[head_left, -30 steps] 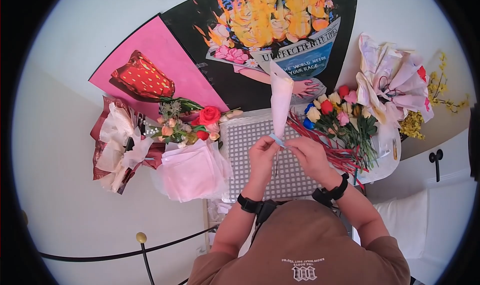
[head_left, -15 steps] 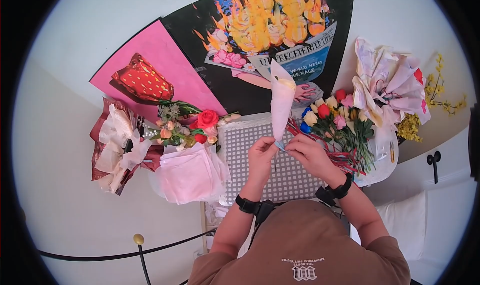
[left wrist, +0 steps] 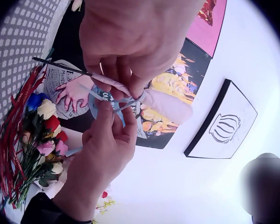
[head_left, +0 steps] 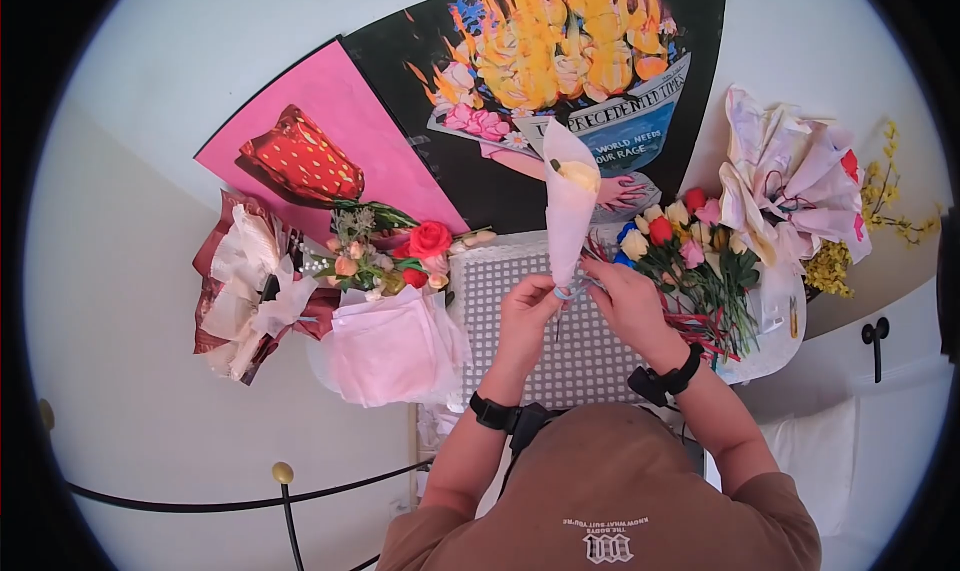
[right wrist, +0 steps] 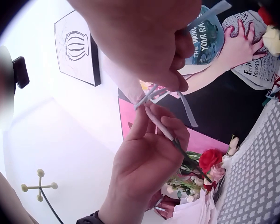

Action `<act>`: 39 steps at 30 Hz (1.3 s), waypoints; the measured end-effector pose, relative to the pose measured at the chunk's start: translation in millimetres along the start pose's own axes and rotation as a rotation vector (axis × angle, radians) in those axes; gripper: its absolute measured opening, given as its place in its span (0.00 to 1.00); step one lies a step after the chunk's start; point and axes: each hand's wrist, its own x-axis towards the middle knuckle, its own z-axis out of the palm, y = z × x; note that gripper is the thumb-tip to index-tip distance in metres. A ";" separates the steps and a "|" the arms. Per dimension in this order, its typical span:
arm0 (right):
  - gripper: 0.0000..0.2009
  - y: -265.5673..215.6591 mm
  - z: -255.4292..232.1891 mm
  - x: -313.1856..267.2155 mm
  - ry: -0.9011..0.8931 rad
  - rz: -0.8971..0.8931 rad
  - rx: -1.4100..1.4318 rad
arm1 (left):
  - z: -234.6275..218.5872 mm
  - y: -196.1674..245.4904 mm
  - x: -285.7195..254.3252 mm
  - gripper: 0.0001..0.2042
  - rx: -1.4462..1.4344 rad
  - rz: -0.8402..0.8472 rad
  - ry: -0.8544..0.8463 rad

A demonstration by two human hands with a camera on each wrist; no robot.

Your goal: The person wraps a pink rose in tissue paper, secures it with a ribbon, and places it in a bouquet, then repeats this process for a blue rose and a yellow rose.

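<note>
A single cream flower [head_left: 573, 172] shows in the mouth of a pale pink paper cone [head_left: 566, 233] held upright over the table. My left hand [head_left: 524, 319] grips the cone's narrow base, and a dark stem [right wrist: 189, 161] sticks out beneath it. A light blue ribbon [left wrist: 142, 97] loops round the gathered paper, seen close in both wrist views. With thumb and fingertips, my right hand [head_left: 632, 309] pinches the ribbon just beside the left fingers. A loose ribbon end [right wrist: 187, 110] hangs down in the right wrist view.
Pink paper sheets [head_left: 392, 349] lie left on the checked tablecloth [head_left: 500, 266], near mixed flowers [head_left: 385, 256] and a wrapped bouquet [head_left: 250, 281]. At right are roses [head_left: 690, 241], red ribbons [head_left: 700, 326] and crumpled pale wrapping [head_left: 770, 171]. Painted panels [head_left: 400, 91] stand behind.
The cone's mouth has tipped toward me, showing more of the cream flower. The blue ribbon, flat and wide before, now loops round the base. My right hand has moved slightly with it.
</note>
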 end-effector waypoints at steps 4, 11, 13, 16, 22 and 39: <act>0.13 -1.2 2.7 3.7 0.107 -0.093 -0.034 | 10.0 10.6 -1.3 0.07 -0.111 -0.115 -0.017; 0.11 -5.4 -2.9 3.0 0.170 -0.052 -0.002 | 13.1 2.9 4.5 0.10 -0.072 -0.121 -0.093; 0.13 -3.7 -4.7 0.3 0.139 -0.058 0.037 | 16.6 1.3 6.3 0.10 -0.117 -0.150 -0.116; 0.16 -2.8 -12.3 -2.1 0.065 0.023 0.040 | 19.1 -2.7 10.3 0.10 -0.113 -0.183 -0.091; 0.18 -6.0 -17.8 -12.6 -0.034 0.447 0.483 | 16.9 -5.6 24.1 0.10 0.131 0.140 0.065; 0.15 -8.1 -34.7 25.6 -0.083 0.484 0.932 | 20.4 20.1 12.7 0.11 -0.166 0.003 -0.183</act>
